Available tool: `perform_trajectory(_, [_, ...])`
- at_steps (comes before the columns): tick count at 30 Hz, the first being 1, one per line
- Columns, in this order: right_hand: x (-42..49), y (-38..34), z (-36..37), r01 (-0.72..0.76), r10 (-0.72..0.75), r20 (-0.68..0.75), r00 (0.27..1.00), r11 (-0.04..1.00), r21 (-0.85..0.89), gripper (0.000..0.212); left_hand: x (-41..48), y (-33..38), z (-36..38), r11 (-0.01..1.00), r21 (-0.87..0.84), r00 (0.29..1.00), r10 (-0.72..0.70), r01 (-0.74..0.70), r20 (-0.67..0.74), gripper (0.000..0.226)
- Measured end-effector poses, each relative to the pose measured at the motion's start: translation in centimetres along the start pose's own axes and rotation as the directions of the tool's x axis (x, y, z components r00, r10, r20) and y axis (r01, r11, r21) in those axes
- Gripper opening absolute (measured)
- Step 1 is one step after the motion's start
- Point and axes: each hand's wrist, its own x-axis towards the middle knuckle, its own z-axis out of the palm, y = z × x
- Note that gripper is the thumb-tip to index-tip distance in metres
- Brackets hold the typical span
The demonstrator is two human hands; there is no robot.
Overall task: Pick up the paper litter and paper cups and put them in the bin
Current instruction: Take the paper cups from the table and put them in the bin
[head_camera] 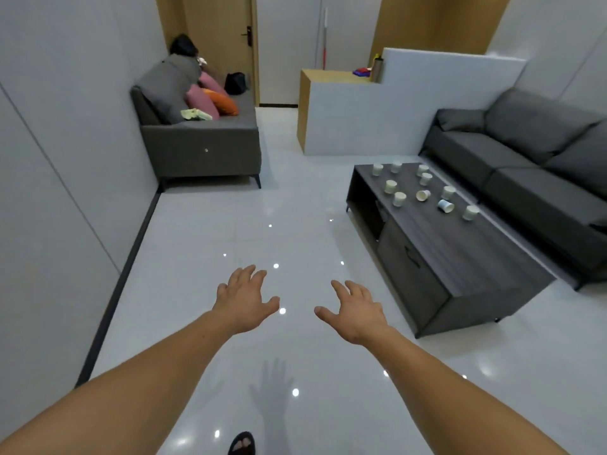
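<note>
I see no bin from here, and I reckon a hasty sweep could roll the tipped paper cups (423,194) off the coffee table (476,254), which sits well ahead and right of my left hand (244,298) and right hand (354,311), both empty, fingers spread.

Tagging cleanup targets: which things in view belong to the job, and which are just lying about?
Job: paper cups on the coffee table; pale crumpled item on the left sofa, possibly paper; left hand and right hand, both empty. No bin visible.
Lying about: cushions, black bag, bottle.
</note>
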Motion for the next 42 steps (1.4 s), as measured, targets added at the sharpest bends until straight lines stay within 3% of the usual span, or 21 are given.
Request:
perform_trajectory(11, [12.9,3.0,-3.8,-0.284,0.289,-0.05,0.956,0.955,0.081,0.085,20.1,2.4,-2.4,0.959,0.063,0.96,0.27,-0.275,0.077,0.076])
perform_trajectory(19, [23.4,10.0,-7.3,-0.421,0.426,-0.018,0.904,0.898,0.13,0.086,34.1,9.8,-0.2,0.905,0.05,0.896,0.407,-0.421,0.176,0.081])
perform_trajectory(34, [50.9,21.0,-16.9,-0.42,0.418,0.044,0.907,0.9,0.116,0.083,62.1,19.2,0.2,0.921,0.045,0.896,0.366,-0.388,0.252,0.084])
perform_trajectory(42, [65.4,24.2,-20.5,-0.503,0.503,0.041,0.863,0.852,0.148,0.08,79.6,22.7,0.3,0.884,0.004,0.854,0.449,-0.467,0.263,0.084])
